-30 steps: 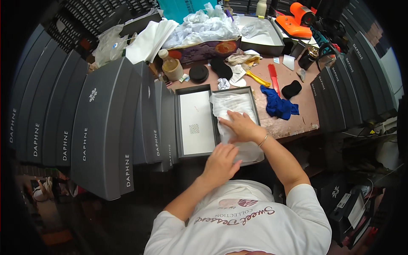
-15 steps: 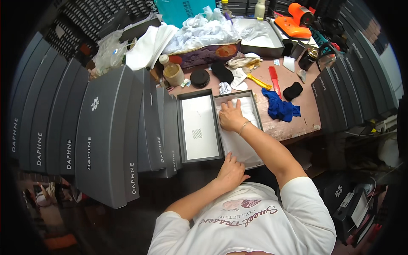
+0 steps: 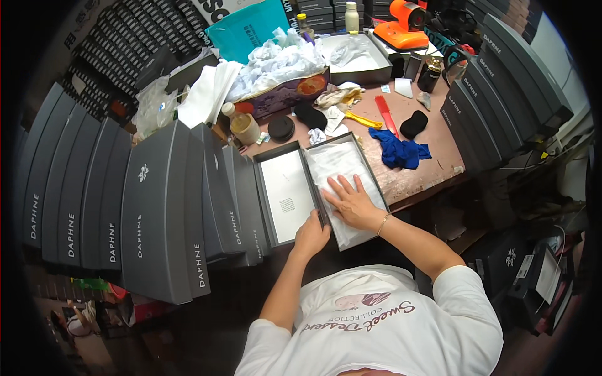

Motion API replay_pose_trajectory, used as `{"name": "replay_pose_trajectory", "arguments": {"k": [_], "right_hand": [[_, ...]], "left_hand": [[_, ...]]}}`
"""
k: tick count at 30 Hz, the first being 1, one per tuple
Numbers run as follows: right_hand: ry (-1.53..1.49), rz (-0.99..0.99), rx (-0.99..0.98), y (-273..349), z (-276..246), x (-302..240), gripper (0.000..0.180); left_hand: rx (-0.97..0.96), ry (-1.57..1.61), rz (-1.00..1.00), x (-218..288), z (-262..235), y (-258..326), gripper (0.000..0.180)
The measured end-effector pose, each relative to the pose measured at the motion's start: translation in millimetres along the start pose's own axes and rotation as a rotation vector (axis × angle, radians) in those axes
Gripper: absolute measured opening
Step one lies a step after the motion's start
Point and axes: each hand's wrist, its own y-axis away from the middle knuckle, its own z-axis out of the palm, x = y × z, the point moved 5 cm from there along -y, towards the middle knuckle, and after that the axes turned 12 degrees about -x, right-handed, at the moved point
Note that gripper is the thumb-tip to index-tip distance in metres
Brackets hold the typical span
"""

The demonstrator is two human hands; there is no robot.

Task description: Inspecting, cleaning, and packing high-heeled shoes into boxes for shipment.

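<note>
A dark grey shoebox lies uncovered in front of me, its contents hidden under white tissue paper. My right hand rests flat on the tissue, fingers spread. Against the shoebox's left side lies a grey box lid, its white inner face upward with a small patterned patch. My left hand is closed round the lid's near right corner; some of its fingertips are hidden.
Closed grey shoeboxes stand on end at left; more are stacked at right. Behind lie a blue cloth, red brush, black sponges, a round black tin, a bottle and a carton of crumpled paper.
My right hand has come nearer and flattened out on the tissue, which now covers the box's far part. My left hand has shifted left from the box's near edge to the lid's corner.
</note>
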Motion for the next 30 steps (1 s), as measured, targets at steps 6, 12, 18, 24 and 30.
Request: {"name": "replay_pose_trajectory", "arguments": {"k": [6,12,18,24,30], "right_hand": [[-0.308,0.038,0.157,9,-60,11,0.052],[-0.969,0.107,0.308,54,-99,55,0.060],[-1.704,0.288,0.334,40,-86,70,0.051],[-1.126,0.569,0.104,29,-10,115,0.047],[-0.917,0.455,0.035,27,-8,95,0.055]], "left_hand": [[0.201,0.053,-0.013,10,-43,22,0.036],[0.221,1.450,0.532,41,-135,111,0.035],[0.160,1.298,0.256,25,2,64,0.049],[0.332,0.523,0.361,34,-13,39,0.066],[0.163,1.004,0.118,-5,34,35,0.049]]}}
